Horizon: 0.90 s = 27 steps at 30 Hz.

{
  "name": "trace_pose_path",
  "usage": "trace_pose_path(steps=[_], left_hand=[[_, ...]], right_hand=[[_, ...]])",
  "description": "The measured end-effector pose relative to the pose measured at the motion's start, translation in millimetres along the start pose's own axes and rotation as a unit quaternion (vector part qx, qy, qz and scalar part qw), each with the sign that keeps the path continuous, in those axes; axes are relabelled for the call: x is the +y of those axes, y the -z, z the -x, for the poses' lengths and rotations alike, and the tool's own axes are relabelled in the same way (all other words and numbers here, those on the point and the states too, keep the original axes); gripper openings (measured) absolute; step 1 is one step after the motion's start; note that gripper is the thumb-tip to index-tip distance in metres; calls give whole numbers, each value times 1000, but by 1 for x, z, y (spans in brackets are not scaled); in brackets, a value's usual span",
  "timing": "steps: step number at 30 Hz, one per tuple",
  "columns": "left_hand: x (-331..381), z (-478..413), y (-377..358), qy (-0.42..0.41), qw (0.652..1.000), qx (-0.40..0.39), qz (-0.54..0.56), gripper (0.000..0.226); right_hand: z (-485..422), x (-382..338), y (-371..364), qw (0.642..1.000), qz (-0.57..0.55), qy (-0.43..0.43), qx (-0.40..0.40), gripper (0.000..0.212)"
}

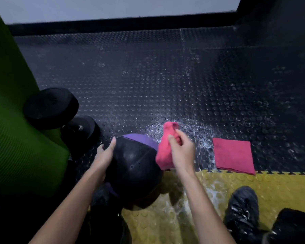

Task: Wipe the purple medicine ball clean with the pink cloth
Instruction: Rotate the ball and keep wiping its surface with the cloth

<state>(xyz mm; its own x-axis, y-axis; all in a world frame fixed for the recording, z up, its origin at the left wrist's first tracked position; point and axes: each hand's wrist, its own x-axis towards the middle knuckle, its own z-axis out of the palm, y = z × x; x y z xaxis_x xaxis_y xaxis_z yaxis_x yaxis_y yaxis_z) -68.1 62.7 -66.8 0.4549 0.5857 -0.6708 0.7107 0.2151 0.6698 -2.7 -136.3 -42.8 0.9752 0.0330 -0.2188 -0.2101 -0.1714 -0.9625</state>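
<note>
Spreading across most of the view, the black studded floor (148, 76) glistens with droplets just beyond the ball, likely because the cleaning is done wet. A rolled green mat (16, 138) leans at the left, and a strip of yellow tiles (280, 182) runs along the near edge. The purple medicine ball (135, 166) sits low between the forearms, where the black floor meets the yellow strip; I cannot tell whether it rests on the ground. Its near face is black, dull and speckled, with a purple panel showing at the far top. A black dumbbell (50, 108) lies just to its left. A spare folded cloth (234, 155) waits flat on the floor to the right, probably for later. The left hand (106, 154) lies flat against the ball's left side, fingers straight, apparently steadying it. The right hand (181, 152) has its grip closed around the bunched pink cloth (164, 154), held at the ball's right shoulder, placed to wipe.
</note>
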Motion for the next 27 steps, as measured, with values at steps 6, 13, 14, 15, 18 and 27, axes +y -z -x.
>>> trace_pose_path(steps=[6,13,14,15,18,27], left_hand=[[-33,24,-26,-69,964,187,-174,47],[-41,33,-28,-109,954,205,-192,44],[-41,33,-30,-110,951,205,-203,45],[-41,32,-31,-114,948,205,-215,45],[-42,34,-36,-138,937,192,-256,45],[-44,43,-60,-302,851,138,-407,67]], right_hand=[[45,45,-63,903,312,242,-169,56],[-9,54,-59,977,167,-122,-54,31],[-8,51,-60,976,189,-89,-55,30],[-1,49,-66,975,214,-15,-58,29],[33,34,-84,937,265,206,-100,33],[-44,61,-21,960,241,-103,-98,25]])
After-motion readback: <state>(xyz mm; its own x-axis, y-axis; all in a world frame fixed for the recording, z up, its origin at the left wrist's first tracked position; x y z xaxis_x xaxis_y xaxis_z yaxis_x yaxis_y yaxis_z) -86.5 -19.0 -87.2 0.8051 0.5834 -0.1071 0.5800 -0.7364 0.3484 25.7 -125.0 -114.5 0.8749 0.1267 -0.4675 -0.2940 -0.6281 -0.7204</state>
